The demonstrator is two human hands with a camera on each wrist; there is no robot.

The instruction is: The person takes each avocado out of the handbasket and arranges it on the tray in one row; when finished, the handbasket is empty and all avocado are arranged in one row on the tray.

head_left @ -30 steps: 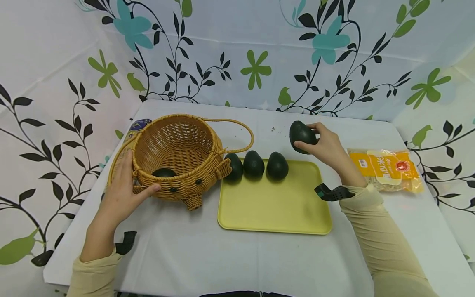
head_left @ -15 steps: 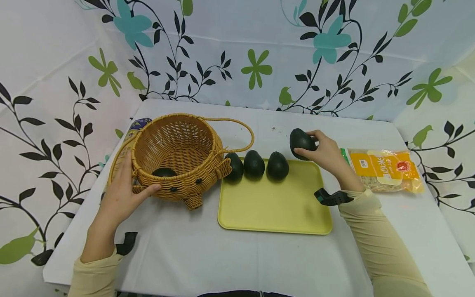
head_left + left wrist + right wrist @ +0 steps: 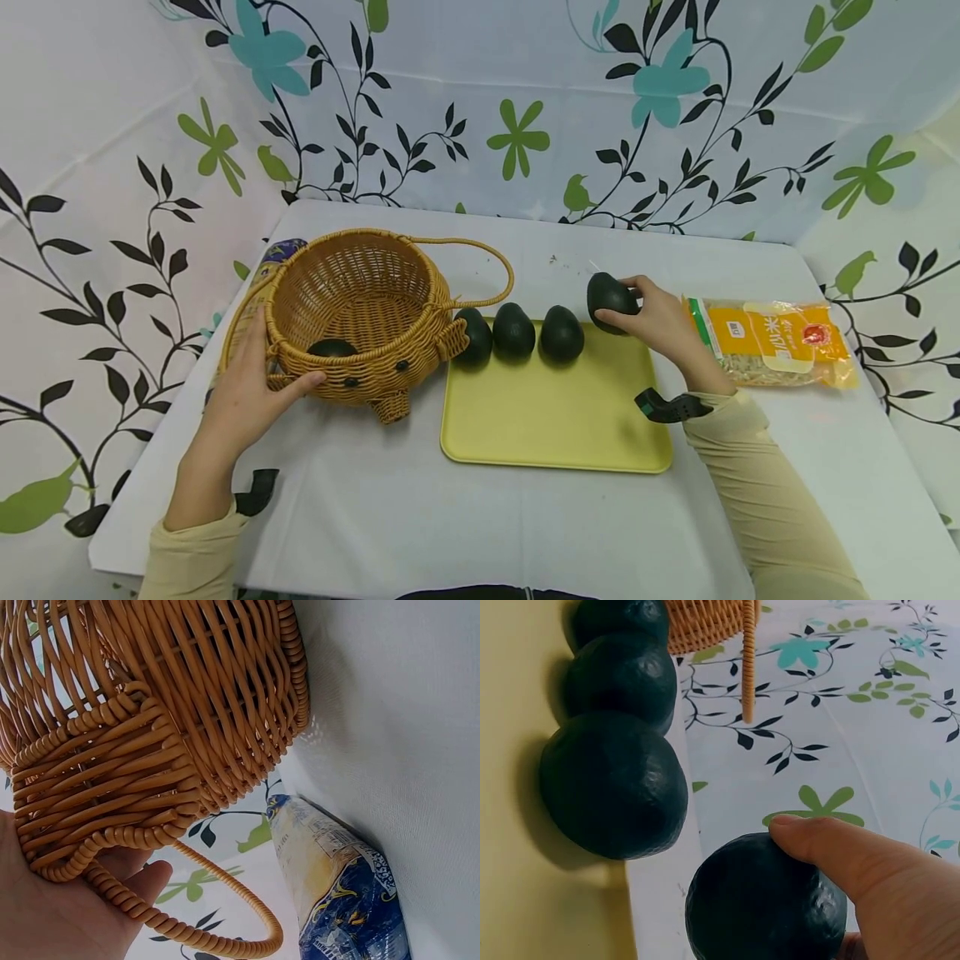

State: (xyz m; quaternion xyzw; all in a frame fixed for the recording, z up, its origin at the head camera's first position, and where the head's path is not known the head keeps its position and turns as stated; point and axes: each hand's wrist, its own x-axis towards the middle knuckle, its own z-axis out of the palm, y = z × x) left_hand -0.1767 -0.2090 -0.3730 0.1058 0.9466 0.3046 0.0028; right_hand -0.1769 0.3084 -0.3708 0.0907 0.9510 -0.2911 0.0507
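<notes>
A dark green avocado (image 3: 611, 302) is gripped between the thumb and fingers of my right hand (image 3: 660, 321), by the far right edge of the yellow tray (image 3: 555, 417). Whether it touches the tray I cannot tell. Three more avocados stand in a row along the tray's far edge; the nearest to my hand is the right avocado (image 3: 562, 335), with a gap between. My left hand (image 3: 243, 392) holds the left side of the wicker basket (image 3: 360, 367), thumb at its front, fingers along its side. One avocado (image 3: 332, 348) lies inside, partly hidden by the rim.
An orange and clear food bag (image 3: 780, 342) lies right of the tray, behind my right wrist. A blue printed pack (image 3: 345, 892) lies behind the basket on the left. The basket's handle (image 3: 502, 262) sticks out rightwards. A patterned cloth (image 3: 480, 100) hangs behind the white table.
My right hand has come down and nearer with the avocado, toward the tray's far edge. The left hand and the basket have stayed in place.
</notes>
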